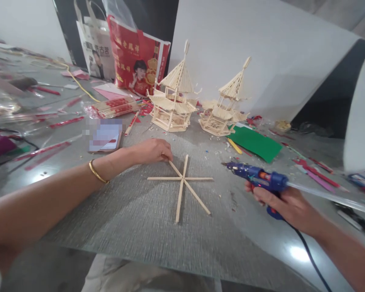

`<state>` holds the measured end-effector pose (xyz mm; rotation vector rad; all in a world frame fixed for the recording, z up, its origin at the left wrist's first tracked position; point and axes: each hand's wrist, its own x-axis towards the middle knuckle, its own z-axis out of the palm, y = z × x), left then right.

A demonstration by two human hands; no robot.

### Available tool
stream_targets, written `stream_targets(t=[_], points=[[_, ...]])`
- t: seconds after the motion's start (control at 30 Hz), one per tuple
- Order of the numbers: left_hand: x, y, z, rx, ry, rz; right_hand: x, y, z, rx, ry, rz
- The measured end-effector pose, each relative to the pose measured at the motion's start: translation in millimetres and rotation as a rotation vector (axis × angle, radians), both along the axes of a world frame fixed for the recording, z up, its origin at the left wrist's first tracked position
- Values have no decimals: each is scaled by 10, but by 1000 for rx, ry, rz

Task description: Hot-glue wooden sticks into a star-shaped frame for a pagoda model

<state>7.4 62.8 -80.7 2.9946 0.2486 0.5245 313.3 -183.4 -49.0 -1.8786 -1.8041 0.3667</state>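
Observation:
A six-armed star of wooden sticks (195, 179) lies flat on the grey table (134, 227), its pieces meeting at one centre. My left hand (153, 151) pinches the outer end of the star's upper-left stick (175, 168). To the right of the star, my right hand (288, 202) is wrapped round the grip of a blue hot glue gun (255, 174). The gun's nozzle points left toward the star, apart from it. A clear glue stick (322, 196) sticks out of the gun's back, and a dark cord (307, 247) trails down from the grip.
Two wooden-stick pagoda models (172, 97) stand at the back. A green sheet (255, 142) lies right of them. A phone (106, 136) rests beyond my left forearm, near wrapped stick bundles (114, 107). Red (134, 56) and white bags (95, 48) stand behind; wrappers and scraps litter both sides.

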Motion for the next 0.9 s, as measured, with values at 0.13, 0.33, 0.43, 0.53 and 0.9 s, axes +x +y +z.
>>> stream_targets(t=[0.13,0.33,0.43,0.53,0.9], points=[[-1,-19,13,1,19,12,-303,11,85,-181,190,143],[2,-25,13,-12,19,23,-582,176,55,-220,8,264],[2,-39,23,-15,16,19,-638,240,49,-234,-55,292],[1,-62,39,-20,24,19,-654,274,51,-227,-80,322],[22,-59,14,11,10,45,-690,297,78,-201,-147,304]])
